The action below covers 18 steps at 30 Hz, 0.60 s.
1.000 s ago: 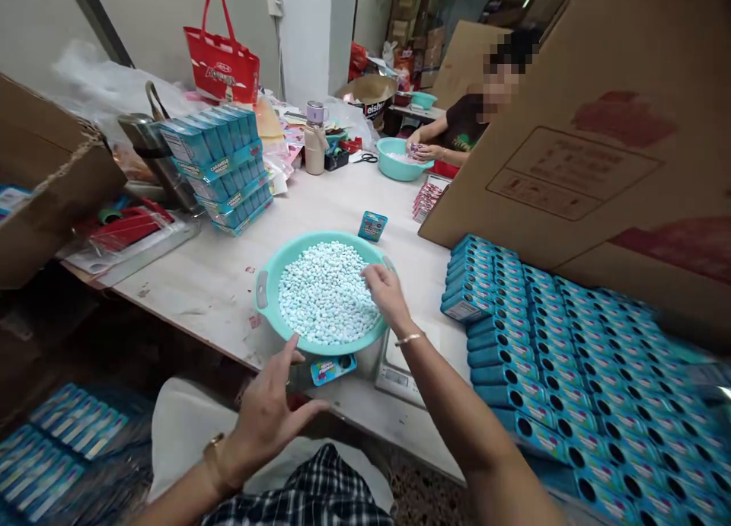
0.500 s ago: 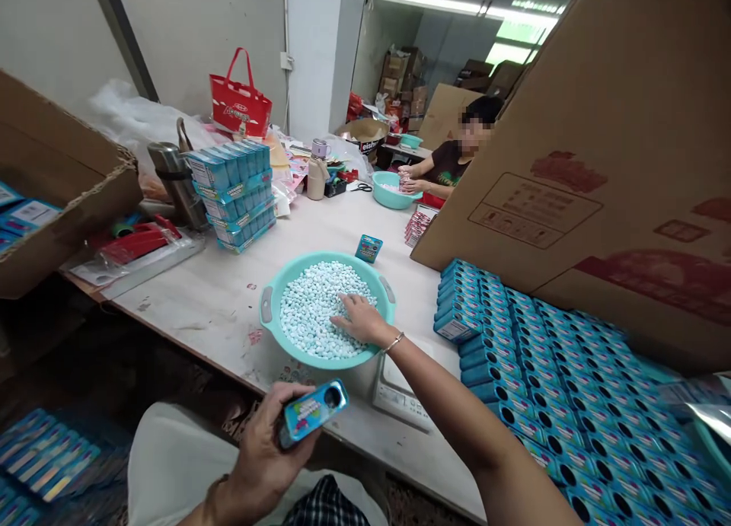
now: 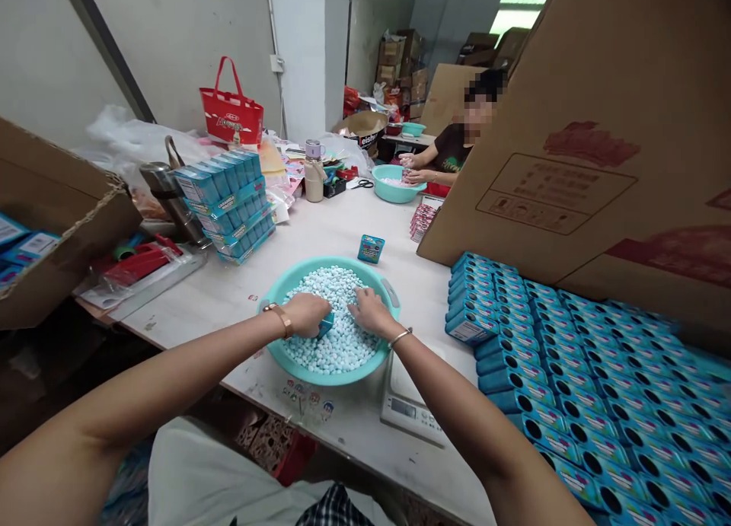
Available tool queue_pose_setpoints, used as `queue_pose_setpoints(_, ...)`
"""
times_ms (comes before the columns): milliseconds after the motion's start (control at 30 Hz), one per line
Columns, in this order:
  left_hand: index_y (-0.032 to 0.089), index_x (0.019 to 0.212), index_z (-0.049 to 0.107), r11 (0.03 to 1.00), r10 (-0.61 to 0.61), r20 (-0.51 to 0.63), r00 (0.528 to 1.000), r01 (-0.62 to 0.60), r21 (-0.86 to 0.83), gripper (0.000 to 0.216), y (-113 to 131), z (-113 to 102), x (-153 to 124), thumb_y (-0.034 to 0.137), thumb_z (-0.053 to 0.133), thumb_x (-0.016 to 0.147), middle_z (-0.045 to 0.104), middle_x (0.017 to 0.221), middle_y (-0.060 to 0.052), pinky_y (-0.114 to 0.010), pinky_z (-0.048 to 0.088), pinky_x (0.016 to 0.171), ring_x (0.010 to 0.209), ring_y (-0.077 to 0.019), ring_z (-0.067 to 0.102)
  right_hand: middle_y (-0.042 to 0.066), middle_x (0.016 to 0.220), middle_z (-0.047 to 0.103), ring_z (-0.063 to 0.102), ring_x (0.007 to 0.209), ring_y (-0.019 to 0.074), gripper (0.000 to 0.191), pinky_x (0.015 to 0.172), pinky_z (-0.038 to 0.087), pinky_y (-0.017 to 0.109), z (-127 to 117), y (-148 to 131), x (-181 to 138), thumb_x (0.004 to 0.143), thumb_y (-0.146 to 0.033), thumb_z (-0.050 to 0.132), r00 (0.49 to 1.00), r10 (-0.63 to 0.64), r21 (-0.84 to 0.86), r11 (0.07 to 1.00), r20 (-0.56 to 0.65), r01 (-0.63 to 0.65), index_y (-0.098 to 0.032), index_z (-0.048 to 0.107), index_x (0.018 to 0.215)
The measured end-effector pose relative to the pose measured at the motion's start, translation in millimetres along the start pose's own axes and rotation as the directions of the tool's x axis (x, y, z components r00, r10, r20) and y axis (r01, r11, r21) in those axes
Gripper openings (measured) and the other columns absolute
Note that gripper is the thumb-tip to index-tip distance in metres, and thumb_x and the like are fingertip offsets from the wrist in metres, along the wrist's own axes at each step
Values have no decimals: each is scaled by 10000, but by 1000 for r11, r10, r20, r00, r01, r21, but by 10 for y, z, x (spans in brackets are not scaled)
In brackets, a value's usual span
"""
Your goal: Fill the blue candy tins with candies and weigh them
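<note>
A teal basin (image 3: 278, 352) full of small pale blue candies (image 3: 340, 345) sits on the table in front of me. My left hand (image 3: 307, 314) is closed round a small blue tin (image 3: 326, 326), holding it down in the candies. My right hand (image 3: 371, 312) rests on the candies just right of the tin, its fingers curled towards it. A gold bracelet is on my left wrist and a thin bangle on my right.
A white scale (image 3: 410, 406) sits beside the basin. Rows of open blue tins (image 3: 571, 374) fill the right, under a big cardboard box (image 3: 576, 130). One lone tin (image 3: 371, 248) and stacked blue cartons (image 3: 228, 202) lie beyond. Another person (image 3: 451, 149) works at a second basin (image 3: 395, 183).
My left hand picked up a blue tin from the table's front edge and carried it into the basin. My right hand stayed in the candies, shifting slightly right.
</note>
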<state>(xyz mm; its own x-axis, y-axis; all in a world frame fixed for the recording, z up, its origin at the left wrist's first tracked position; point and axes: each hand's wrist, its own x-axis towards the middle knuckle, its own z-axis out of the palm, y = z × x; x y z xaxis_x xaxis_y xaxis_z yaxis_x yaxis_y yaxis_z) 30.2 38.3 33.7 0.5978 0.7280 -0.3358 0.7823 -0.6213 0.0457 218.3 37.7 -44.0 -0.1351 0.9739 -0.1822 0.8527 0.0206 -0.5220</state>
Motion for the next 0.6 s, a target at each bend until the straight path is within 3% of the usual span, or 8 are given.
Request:
queue_pose_setpoints(100,173,861,653,1000,23,21,1000,-23,-5,236,9,119,151,155,643,626,717,900,-139,-368,503,734,875,-329,674,207,1432,386,418,1276,378,581,1049,299,482,64,0,71,903,-407,485,998,62,106,992,23,-64,-154,396,1419)
queue_pose_setpoints(267,177,909,623,997,-35,-76,997,29,-75,235,47,355,236,215,619,677,713,897,-132,-371,499,698,868,-340,680,202,1415,440,433,1285,337,550,1049,315,433,190,-14,205,871,-430,507,988,155,351,924,20,-152,-129,474,1330)
queue_pose_setpoints(433,202,960,606,966,-150,-201,968,100,-238,246,84,480,205,307,624,737,711,933,-94,-353,499,703,901,-320,678,111,1075,660,604,961,244,489,811,453,329,248,-47,202,832,-520,441,974,227,633,754,-1,-175,-139,587,1101)
queue_pose_setpoints(500,208,1074,579,947,-189,-252,949,108,-303,335,36,479,102,373,608,785,701,1028,-87,-347,503,741,961,-299,666,72,965,677,606,855,208,483,747,449,298,240,-61,188,768,-557,502,977,212,724,675,-4,-143,-152,614,1007)
queue_pose_setpoints(600,211,1214,524,913,-221,-370,902,57,-404,430,-80,471,-101,358,602,817,641,1218,-95,-355,487,862,1092,-282,615,56,950,676,589,864,185,465,754,421,273,189,-82,189,694,-562,595,983,183,817,569,-16,-92,-162,638,928)
